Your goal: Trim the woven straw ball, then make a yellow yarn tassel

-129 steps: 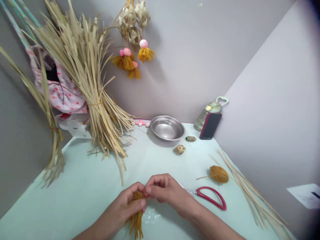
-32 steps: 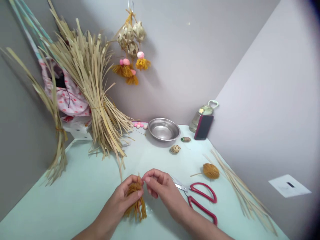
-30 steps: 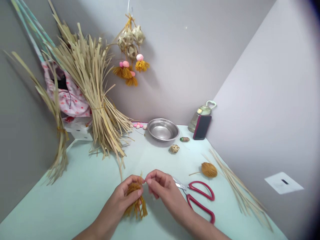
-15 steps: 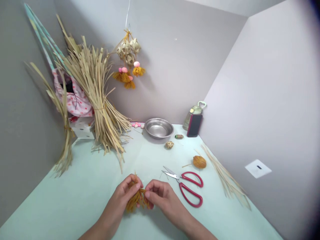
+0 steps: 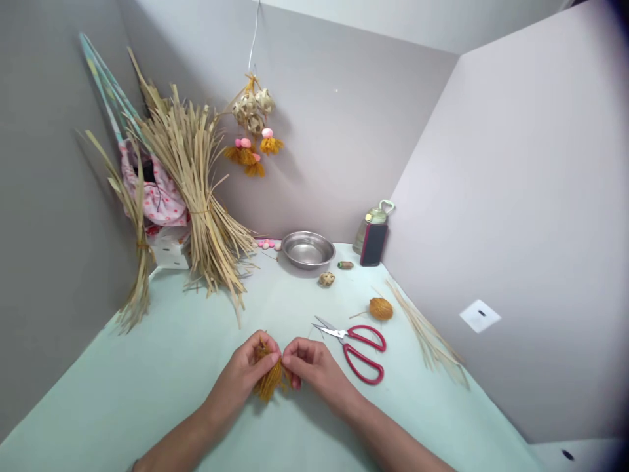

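Observation:
Low over the table's near middle, a mustard-yellow yarn tassel (image 5: 268, 385) hangs with its loose strands downward. My left hand (image 5: 248, 367) is closed round its upper part, thumb pressed on the yarn. Close beside it, my right hand (image 5: 314, 367) pinches at the tassel's right edge, and the fingertips of both hands nearly meet. What exactly lies between the right fingertips is partly hidden. Red-handled scissors (image 5: 351, 342) lie with blades parted, just right of my right hand. Beyond them sits a ball of the same yellow yarn (image 5: 381, 309).
A steel bowl (image 5: 308, 250), a small woven ball (image 5: 327, 279) and a thread spool (image 5: 345, 265) stand farther back. A phone (image 5: 374, 244) leans on a bottle (image 5: 378, 213). Bundled dry strips (image 5: 196, 196) rise at left; loose strips (image 5: 427, 328) lie right. Woven ornaments (image 5: 253, 121) hang above.
The view has shifted slightly. My right hand has drawn closer to the left, and the tassel's strands, spread out before, now hang closer together.

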Demonstrator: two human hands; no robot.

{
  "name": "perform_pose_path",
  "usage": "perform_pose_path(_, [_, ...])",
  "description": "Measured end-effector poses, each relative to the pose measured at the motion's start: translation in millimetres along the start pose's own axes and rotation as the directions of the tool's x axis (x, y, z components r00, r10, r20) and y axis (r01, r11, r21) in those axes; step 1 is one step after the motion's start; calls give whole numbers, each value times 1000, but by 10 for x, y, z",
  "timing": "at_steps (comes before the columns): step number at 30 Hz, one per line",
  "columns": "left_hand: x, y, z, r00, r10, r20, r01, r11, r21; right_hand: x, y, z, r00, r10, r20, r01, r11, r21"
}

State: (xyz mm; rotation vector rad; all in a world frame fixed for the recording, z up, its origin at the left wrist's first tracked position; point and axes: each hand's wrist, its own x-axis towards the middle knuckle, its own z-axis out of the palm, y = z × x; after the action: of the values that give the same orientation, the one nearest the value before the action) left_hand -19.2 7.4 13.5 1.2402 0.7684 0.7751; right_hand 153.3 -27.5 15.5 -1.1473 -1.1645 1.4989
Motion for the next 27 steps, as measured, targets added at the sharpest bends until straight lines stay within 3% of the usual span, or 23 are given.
perform_pose_path(8, [-28, 17, 56, 998, -58, 7, 58, 998, -8, 12, -14, -1, 994, -55, -94, 46, 995, -93])
perform_pose_path(14, [-20, -51, 95, 993, -113, 19, 114, 987, -110, -31, -56, 34, 991, -68, -113, 60, 996, -73])
perform_pose_path(19, [-35, -46, 111, 995, -97, 15, 97, 992, -75, -27, -33, 30, 989, -53, -137, 47, 998, -51])
perform_pose_path(27, [-52, -62, 125, 991, -126, -40, 121, 985, -123, -47, -51, 44, 999, -26, -41, 25, 999, -33])
